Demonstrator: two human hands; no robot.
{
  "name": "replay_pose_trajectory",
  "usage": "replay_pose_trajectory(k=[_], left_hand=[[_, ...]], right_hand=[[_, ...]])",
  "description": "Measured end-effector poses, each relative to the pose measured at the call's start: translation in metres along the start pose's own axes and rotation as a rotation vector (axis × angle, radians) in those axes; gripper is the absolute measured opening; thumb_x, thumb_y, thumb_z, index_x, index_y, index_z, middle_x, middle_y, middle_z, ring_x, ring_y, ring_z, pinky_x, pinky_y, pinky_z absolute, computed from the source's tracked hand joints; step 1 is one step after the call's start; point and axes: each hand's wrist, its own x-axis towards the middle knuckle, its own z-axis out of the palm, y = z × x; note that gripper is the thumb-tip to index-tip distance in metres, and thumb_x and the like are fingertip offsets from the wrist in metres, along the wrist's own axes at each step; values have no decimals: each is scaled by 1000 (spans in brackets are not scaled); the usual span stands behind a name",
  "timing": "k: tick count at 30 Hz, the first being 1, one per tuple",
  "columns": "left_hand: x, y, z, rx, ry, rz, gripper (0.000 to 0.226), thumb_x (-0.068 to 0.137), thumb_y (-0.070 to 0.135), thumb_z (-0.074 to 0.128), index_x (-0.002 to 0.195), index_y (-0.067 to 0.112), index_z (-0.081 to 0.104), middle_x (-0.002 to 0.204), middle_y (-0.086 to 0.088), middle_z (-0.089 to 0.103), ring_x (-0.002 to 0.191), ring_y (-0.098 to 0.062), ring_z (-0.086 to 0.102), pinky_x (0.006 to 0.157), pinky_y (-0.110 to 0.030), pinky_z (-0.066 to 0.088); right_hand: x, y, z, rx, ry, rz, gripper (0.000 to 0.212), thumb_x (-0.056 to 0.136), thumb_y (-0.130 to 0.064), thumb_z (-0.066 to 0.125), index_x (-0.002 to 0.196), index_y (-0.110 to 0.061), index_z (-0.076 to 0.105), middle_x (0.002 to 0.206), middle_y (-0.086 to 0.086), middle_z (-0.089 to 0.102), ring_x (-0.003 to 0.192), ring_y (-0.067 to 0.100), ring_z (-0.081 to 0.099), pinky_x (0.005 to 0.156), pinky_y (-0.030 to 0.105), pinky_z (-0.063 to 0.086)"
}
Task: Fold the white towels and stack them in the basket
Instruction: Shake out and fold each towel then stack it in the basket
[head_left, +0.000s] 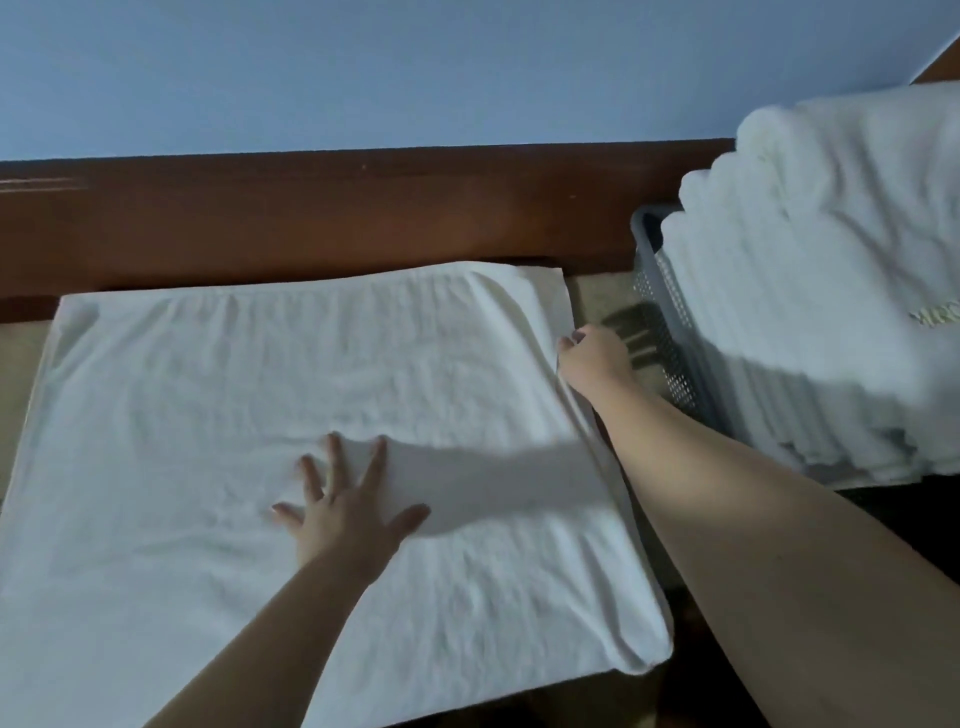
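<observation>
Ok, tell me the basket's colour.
Grey, with perforated walls; the basket shows in the head view.

left hand (345, 512) | right hand (595, 358) | bare forearms, no sleeves, no jewellery

Dim and bluish overall, soft and low in contrast. Lit from the right and above, judging by the broad grey shadow across the towel (208, 389) just right of the left hand (345, 512), and by finger-shaped streaks between the right hand (592, 358) and the basket (652, 291). No glare. Fine texture smeared; slightly blurred on the stacked towels (831, 260). Mildly bowed at the edges, wide-angle style.
</observation>
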Motion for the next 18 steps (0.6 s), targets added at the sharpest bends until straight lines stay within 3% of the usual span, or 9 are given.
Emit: replay_pose_trajectory(k=[5,9,11,14,16,18], left_hand=[[2,-2,0,-3,-6,5,103,81,93,40,157,54,-17,169,-2,-33,157,-43,-17,114,-79,14],[1,-2,3,-31,9,8,102,81,92,40,156,56,-19,168,-1,-34,157,-42,-18,115,-78,13],[1,-2,4,-53,21,5,103,80,92,41,156,57,-18,168,0,-34,157,-40,-19,116,-78,12],[1,-3,6,-55,20,6,103,81,92,41,155,58,-21,167,1,-37,157,-40,-22,117,-78,9],[1,-3,6,-65,34,9,103,80,93,41,156,57,-19,167,1,-36,157,-40,-21,117,-78,8],[1,-3,5,-66,27,6,103,80,93,40,156,57,-19,167,0,-37,157,-40,-22,118,-78,7]], right_hand=[[32,-19,4,26,-70,96,41,101,-45,62,112,-6,66,97,9,71,82,25,69,67,32,54],[57,-31,9,236,-150,258,33,96,-34,71,118,-10,64,105,9,69,88,25,67,77,38,64],[70,-38,6,370,-164,332,20,94,-22,73,109,-12,63,103,9,66,91,24,64,81,36,63],[94,-47,-7,642,13,360,11,96,-13,64,87,-17,60,93,5,60,95,26,61,79,32,52],[103,-49,-11,737,57,354,12,93,-8,67,101,-16,64,104,7,63,102,29,62,81,32,49],[105,-46,-9,643,-52,341,37,91,-11,75,125,-7,60,108,4,62,105,26,61,89,35,52]])
